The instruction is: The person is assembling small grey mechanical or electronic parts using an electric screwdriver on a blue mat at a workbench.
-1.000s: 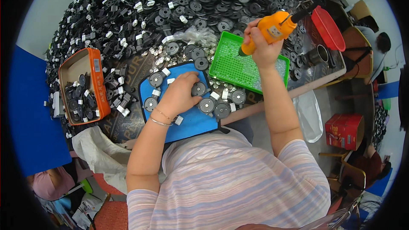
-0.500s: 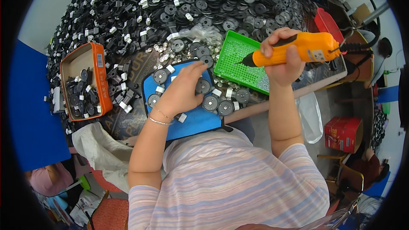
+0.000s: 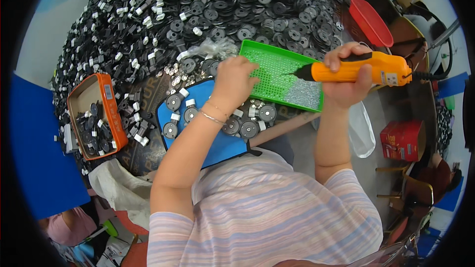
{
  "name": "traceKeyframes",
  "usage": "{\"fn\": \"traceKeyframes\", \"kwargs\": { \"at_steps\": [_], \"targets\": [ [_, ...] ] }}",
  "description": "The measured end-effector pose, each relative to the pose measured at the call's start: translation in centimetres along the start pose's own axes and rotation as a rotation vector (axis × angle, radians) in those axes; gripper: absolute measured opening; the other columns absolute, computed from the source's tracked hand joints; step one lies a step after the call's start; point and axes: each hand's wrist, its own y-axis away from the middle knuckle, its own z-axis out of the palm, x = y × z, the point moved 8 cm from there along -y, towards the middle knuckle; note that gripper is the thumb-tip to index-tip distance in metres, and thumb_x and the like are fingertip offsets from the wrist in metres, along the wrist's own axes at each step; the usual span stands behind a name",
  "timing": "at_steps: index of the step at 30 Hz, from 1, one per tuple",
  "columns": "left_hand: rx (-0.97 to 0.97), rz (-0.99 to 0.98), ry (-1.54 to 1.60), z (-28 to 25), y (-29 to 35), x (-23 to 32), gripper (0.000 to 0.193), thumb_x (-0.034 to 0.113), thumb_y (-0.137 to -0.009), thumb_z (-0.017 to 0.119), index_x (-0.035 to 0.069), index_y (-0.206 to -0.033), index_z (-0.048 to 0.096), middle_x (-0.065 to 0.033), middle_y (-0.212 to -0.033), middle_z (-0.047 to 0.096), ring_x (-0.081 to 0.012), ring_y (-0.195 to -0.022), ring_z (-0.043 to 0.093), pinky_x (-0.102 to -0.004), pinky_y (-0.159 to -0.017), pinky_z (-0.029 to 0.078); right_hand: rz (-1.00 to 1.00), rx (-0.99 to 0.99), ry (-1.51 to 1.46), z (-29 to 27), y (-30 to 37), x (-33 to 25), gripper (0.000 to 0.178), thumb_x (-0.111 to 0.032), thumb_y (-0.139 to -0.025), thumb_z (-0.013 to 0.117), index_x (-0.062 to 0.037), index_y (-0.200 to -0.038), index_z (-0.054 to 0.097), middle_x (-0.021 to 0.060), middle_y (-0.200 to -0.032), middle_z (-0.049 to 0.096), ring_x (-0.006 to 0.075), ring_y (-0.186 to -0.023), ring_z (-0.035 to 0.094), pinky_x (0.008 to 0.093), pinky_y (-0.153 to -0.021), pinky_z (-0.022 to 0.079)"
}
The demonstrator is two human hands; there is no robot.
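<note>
My left hand (image 3: 233, 83) grips the left edge of a green perforated tray (image 3: 269, 64), its fingertips over the rim. Small silvery screws (image 3: 304, 94) are gathered toward the tray's right end. My right hand (image 3: 346, 76) is wrapped round an orange electric screwdriver (image 3: 378, 67), its dark pointed tip aimed left above the tray. Beneath my left forearm lies a blue mat (image 3: 217, 144). On it sit several black round wheels with white clips, such as the wheel (image 3: 190, 114). My left forearm hides part of the mat.
Heaps of black discs (image 3: 277, 7) and black-and-white clip parts (image 3: 133, 15) cover the far table. An orange-rimmed box (image 3: 115, 113) of assembled parts stands left, a red tray (image 3: 371, 21) far right. The screwdriver's cable (image 3: 438, 75) runs right. Other people sit at both sides.
My left hand has left the wheel on the mat and moved to the green tray's edge. The tray has shifted, and its screws now lie massed at the right. The view has tilted slightly.
</note>
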Motion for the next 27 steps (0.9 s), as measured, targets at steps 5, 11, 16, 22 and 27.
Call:
{"fn": "traceKeyframes", "kwargs": {
  "at_steps": [5,11,16,22,27],
  "targets": [
    [0.021,-0.176,-0.178,-0.6,-1.2,-2.1,0.032,0.016,-0.071,0.073,-0.001,-0.094,0.058,-0.0173,-0.098,0.056,-0.0358,-0.091,0.058,-0.0447,-0.076,0.048,0.071,0.097,0.119,-3.6,1.4,-2.1,0.036,-0.032,-0.086,0.061,-0.0028,-0.104,0.050,0.0106,-0.091,0.051,0.0176,-0.067,0.052,0.0311,-0.061,0.043],
    [-0.272,-0.297,-0.147,2.7,-2.3,-5.8,0.022,0.016,-0.084,0.056,-0.005,-0.089,0.054,-0.0294,-0.084,0.062,-0.0445,-0.083,0.060,-0.0510,-0.074,0.048,0.037,-0.012,0.157,-3.6,2.2,-5.4,0.034,-0.019,-0.080,0.066,0.0027,-0.102,0.050,0.0153,-0.089,0.052,0.0195,-0.064,0.054,0.0286,-0.059,0.046],
    [-0.126,-0.236,-0.061,-1.0,-2.1,-4.2,0.020,0.017,-0.087,0.051,-0.002,-0.093,0.054,-0.0283,-0.082,0.061,-0.0463,-0.081,0.057,-0.0539,-0.072,0.045,-0.043,0.100,0.224,-6.2,2.9,-9.2,0.034,-0.019,-0.080,0.066,0.0033,-0.102,0.051,0.0145,-0.090,0.052,0.0192,-0.065,0.054,0.0281,-0.060,0.046],
    [0.108,-0.396,0.099,-5.0,0.6,-6.1,0.018,0.011,-0.086,0.052,-0.001,-0.100,0.052,-0.0213,-0.085,0.061,-0.0389,-0.081,0.060,-0.0432,-0.069,0.047,-0.049,0.299,0.282,-9.7,3.5,-10.2,0.027,-0.008,-0.082,0.061,0.0031,-0.103,0.050,0.0164,-0.091,0.055,0.0209,-0.067,0.055,0.0292,-0.061,0.047],
    [0.224,-0.429,0.205,-3.7,-1.2,-4.9,0.029,0.009,-0.083,0.052,-0.006,-0.102,0.036,-0.0279,-0.094,0.055,-0.0425,-0.087,0.056,-0.0449,-0.077,0.044,-0.006,0.268,0.260,-8.2,2.9,-7.2,0.027,-0.001,-0.079,0.062,0.0027,-0.103,0.049,0.0152,-0.085,0.057,0.0202,-0.065,0.057,0.0291,-0.060,0.048]
  ]
}}
